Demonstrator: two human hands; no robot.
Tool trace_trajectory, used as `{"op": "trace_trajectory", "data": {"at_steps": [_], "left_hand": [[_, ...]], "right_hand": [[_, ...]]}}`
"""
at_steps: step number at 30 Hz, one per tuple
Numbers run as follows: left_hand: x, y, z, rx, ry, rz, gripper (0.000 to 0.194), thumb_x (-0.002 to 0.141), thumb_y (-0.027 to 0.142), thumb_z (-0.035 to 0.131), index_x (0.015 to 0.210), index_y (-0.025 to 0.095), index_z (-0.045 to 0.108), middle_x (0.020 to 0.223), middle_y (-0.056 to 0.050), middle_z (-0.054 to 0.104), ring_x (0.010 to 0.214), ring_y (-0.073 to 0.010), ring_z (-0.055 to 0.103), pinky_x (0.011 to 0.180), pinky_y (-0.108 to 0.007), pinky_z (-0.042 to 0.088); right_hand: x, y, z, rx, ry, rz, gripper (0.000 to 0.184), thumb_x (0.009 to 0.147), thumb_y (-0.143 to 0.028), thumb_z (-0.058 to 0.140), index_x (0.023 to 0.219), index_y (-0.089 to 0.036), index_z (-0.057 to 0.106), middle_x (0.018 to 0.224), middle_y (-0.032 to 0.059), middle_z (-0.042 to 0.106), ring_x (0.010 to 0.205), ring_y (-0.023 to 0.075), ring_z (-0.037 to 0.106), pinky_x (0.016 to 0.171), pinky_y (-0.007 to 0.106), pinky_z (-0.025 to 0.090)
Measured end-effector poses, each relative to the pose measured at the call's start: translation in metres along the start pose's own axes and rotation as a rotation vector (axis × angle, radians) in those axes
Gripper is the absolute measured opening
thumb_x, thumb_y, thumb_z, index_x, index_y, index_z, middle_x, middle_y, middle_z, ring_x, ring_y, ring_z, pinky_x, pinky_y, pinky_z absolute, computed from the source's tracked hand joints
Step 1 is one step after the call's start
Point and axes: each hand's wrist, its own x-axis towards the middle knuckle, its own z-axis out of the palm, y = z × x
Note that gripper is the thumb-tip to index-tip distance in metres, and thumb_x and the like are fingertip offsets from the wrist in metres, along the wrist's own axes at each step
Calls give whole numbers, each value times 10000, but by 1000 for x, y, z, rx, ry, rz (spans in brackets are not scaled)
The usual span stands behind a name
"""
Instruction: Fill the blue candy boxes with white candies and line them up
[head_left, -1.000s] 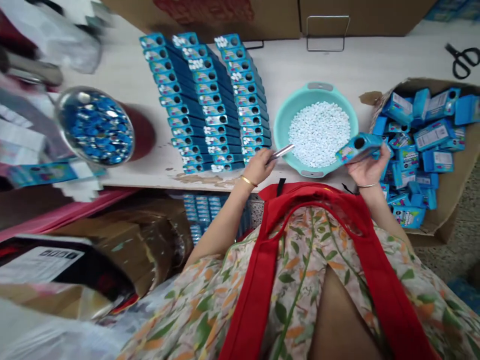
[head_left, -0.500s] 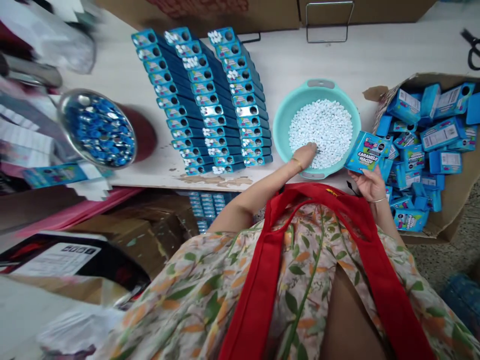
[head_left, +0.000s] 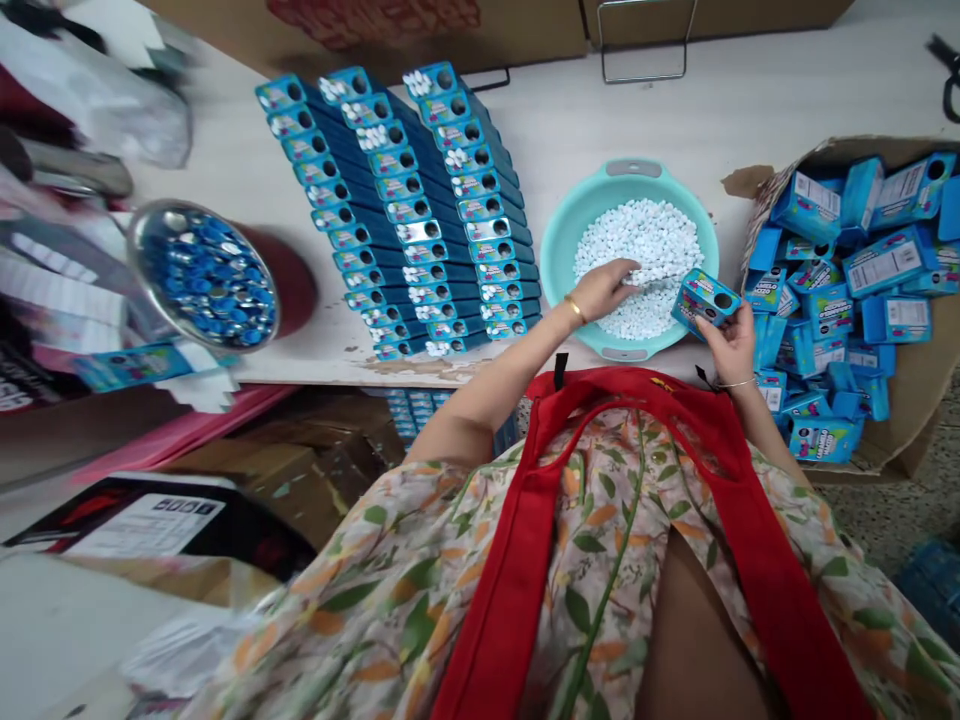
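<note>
Over the turquoise bowl point(head_left: 555, 245), my left hand point(head_left: 606, 290) has its fingers closed together just above the small white candies point(head_left: 660, 235). What is between those fingertips, if anything, is too small to make out. At the bowl's right rim, my right hand point(head_left: 731, 345) grips a small blue candy box point(head_left: 701, 297). The box is tilted so its end with a dark round hole faces up.
Left of the bowl stand three rows of blue boxes point(head_left: 420, 230), some with white candies on top. A carton point(head_left: 911, 400) of loose blue boxes is on the right. A metal pot point(head_left: 289, 280) holds shiny blue pieces; scissors point(head_left: 951, 95) lie far right.
My left hand has risen slightly out of the candies. My right hand has tipped the box and brought it left toward the bowl, so its holed end now shows.
</note>
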Motion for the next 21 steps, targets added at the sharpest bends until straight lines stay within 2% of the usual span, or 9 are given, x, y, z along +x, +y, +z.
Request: {"op": "trace_trajectory", "data": {"at_steps": [2,5,9,13,17,21], "left_hand": [[-19,-1,-28,33,16,72,474,1080,308,569,1508,115,631,1459,-218,718,1314,-313,698,1168,-435,519],[-44,9,-66,94,28,143,438,1076,353,571,1446,137,660,1374,-189,738,1257,-309,708,1110,-434,539],[-58,37,-94,207,-30,156,380,1072,349,582,1394,174,682,1293,-139,746,1247,-310,706,1086,-435,544],[-55,67,-99,332,-96,141,291,1062,320,597,1304,206,711,1233,-117,736,1223,-327,716,1033,-450,560],[-54,94,-94,400,-62,103,247,1106,311,570,1273,201,714,1178,-127,723,1199,-343,728,1004,-472,560],[-58,115,-90,416,-26,103,281,1169,309,485,1271,187,718,1131,-125,712,1198,-335,730,1016,-477,546]], "right_hand": [[3,7,3,-75,17,-59,583,838,-561,900,1286,-302,631,1241,59,764,1192,276,772,1203,547,611],[10,12,9,-262,11,-164,586,878,-582,838,1334,-274,637,1283,91,750,1239,309,743,1230,576,575],[18,10,21,-436,-107,-284,501,931,-554,738,1330,-264,656,1321,132,759,1280,351,724,1208,591,585],[20,8,32,-483,-177,-327,447,979,-577,654,1326,-294,656,1346,133,756,1302,349,718,1189,576,603],[19,10,35,-487,-181,-334,460,990,-602,643,1340,-303,653,1364,127,749,1333,352,706,1210,590,592],[20,15,33,-480,-183,-323,462,974,-574,658,1346,-300,657,1387,135,749,1361,362,699,1236,616,576]]}}
